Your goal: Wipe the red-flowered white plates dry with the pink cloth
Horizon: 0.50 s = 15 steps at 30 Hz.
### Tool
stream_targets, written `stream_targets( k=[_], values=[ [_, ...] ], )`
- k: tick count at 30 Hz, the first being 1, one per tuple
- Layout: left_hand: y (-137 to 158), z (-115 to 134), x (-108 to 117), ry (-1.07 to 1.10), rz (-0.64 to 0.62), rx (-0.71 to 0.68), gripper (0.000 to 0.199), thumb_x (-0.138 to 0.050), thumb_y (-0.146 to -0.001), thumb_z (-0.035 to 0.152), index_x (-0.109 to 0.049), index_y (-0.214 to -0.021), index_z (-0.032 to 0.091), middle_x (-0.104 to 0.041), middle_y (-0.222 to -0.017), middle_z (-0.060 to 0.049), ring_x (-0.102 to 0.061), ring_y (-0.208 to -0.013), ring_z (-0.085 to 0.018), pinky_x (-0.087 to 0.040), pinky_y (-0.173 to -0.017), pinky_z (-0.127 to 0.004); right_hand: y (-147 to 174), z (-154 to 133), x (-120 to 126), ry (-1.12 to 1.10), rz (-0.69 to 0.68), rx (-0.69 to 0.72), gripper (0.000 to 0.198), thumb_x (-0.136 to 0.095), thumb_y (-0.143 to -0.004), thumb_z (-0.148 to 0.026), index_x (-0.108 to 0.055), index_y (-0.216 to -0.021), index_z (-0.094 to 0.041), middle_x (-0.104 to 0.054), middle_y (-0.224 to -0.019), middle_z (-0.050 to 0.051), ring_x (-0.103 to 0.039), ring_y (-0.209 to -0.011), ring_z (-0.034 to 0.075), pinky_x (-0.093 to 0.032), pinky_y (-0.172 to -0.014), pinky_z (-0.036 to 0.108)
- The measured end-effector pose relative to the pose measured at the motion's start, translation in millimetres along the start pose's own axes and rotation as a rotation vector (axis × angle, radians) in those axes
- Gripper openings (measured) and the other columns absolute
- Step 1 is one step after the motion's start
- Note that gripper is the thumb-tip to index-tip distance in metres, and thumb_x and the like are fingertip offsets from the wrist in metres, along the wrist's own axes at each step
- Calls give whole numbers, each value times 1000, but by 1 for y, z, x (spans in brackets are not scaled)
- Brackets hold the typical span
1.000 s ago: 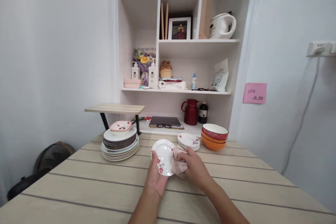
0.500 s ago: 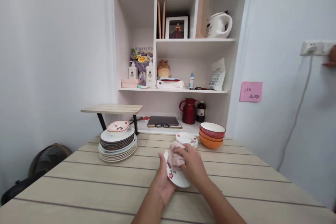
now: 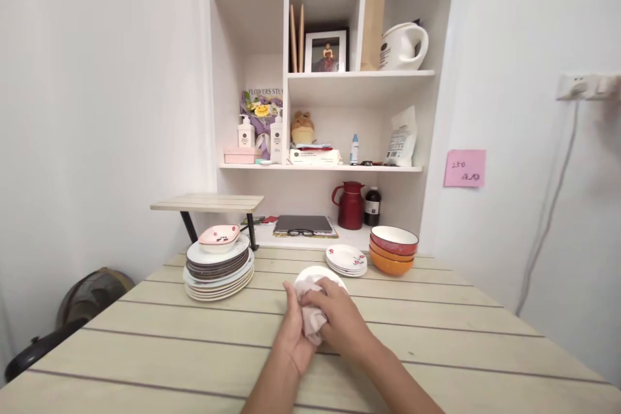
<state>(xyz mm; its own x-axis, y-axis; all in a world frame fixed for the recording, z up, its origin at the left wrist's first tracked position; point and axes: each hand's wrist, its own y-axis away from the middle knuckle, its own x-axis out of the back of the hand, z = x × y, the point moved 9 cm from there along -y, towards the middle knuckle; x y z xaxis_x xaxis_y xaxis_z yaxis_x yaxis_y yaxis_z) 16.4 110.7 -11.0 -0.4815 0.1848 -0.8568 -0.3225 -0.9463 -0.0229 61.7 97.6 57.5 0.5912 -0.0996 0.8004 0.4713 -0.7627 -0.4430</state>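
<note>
My left hand [image 3: 290,339] holds a small white plate [image 3: 316,272] from its near left side, thumb raised along the edge. My right hand [image 3: 340,318] is closed around a crumpled pale pink cloth [image 3: 312,322] and presses it on the near part of the plate. Only the plate's far rim shows; cloth and fingers cover the rest. Just beyond, to the right, stands a short stack of small white plates [image 3: 346,257] with red flowers.
At the left stands a tall stack of plates [image 3: 218,278] topped by a pink-edged square bowl [image 3: 219,236], near a small raised shelf [image 3: 208,202]. Stacked red and orange bowls [image 3: 392,262] are at the back right. A red jug [image 3: 350,206] stands behind.
My right hand has moved the cloth down and left, towards the near rim. The plate has turned and shifted away to the left, so its red flowers no longer show.
</note>
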Motion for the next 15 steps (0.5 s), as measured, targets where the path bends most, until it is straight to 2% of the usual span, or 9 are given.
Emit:
stream_targets(
  k=[3, 6, 11, 15],
  values=[
    [2, -13, -14, 16, -56, 47, 67, -47, -81, 69, -62, -122, 17, -73, -106, -14, -64, -109, -30, -46, -97, -44, -2, 9, 14, 38, 119, -65, 62, -49, -59, 0, -67, -108, -32, -52, -114, 5, -47, -106, 24, -34, -88, 33],
    [4, -18, -20, 31, -85, 74, 69, -48, -80, 70, -60, -125, 19, -72, -110, -14, -63, -111, -31, -44, -99, -46, -2, 24, 23, 64, 165, -130, 60, -49, -61, 0, -67, -109, -31, -51, -116, 5, -47, -108, 24, -33, -90, 33],
    [-1, 4, -12, 85, -95, -36, 67, -42, -85, 66, -58, -129, 17, -68, -119, -15, -60, -116, -31, -42, -102, -49, 0, 40, 26, 119, 111, -204, 52, -53, -63, -3, -68, -105, -31, -54, -107, 5, -49, -102, 25, -34, -85, 33],
    [-7, 25, 9, 103, -11, -159, 65, -41, -88, 62, -61, -125, 12, -68, -118, -18, -61, -115, -30, -42, -102, -46, 5, 41, 16, 57, -1, -194, 40, -52, -64, -4, -69, -92, -27, -55, -99, 4, -52, -93, 22, -35, -77, 29]
  ],
)
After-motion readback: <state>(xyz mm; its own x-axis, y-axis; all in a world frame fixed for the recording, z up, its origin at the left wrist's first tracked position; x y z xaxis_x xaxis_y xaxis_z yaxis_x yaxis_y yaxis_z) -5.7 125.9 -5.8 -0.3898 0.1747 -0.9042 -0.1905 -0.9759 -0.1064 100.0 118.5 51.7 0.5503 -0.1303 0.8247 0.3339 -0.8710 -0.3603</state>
